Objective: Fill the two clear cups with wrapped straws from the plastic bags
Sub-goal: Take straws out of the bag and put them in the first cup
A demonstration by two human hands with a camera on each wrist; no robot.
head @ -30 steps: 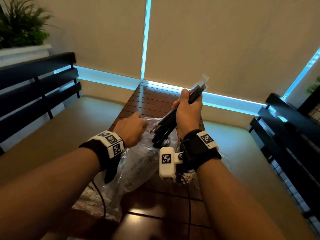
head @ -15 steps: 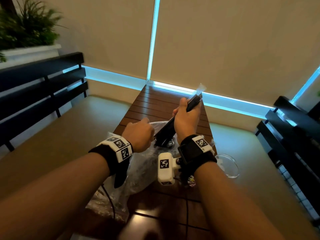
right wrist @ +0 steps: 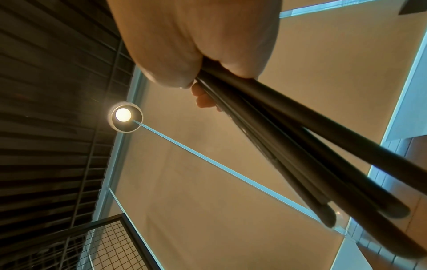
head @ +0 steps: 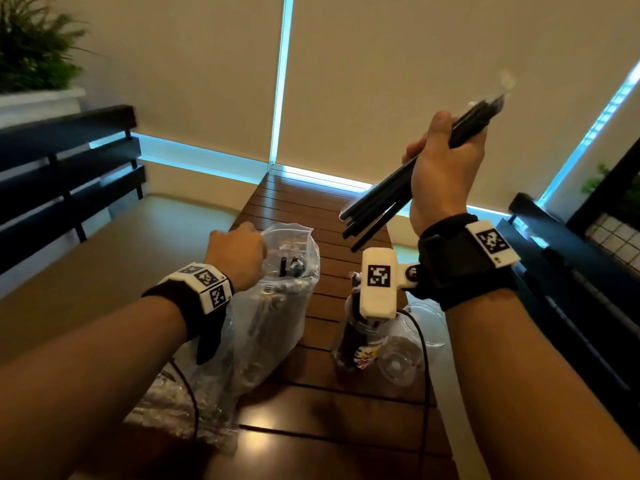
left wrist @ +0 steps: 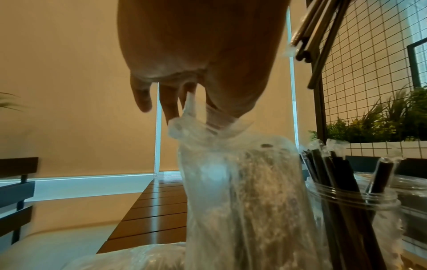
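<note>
My right hand is raised above the table and grips a bundle of black wrapped straws, which slants down to the left; the same bundle of straws fills the right wrist view. My left hand pinches the rim of a clear plastic bag and holds it upright; the bag hangs from my fingers. A clear cup with several black straws in it stands to the right of the bag. In the head view that cup sits partly behind the wrist camera, with a second clear cup beside it.
A second crumpled plastic bag lies at the near left of the slatted wooden table. Cushioned benches with dark backrests flank the table. A wire grid panel and plants stand to the right.
My right hand has lifted the straw bundle clear out of the bag, up and to the right. My left hand has stayed on the bag's rim.
</note>
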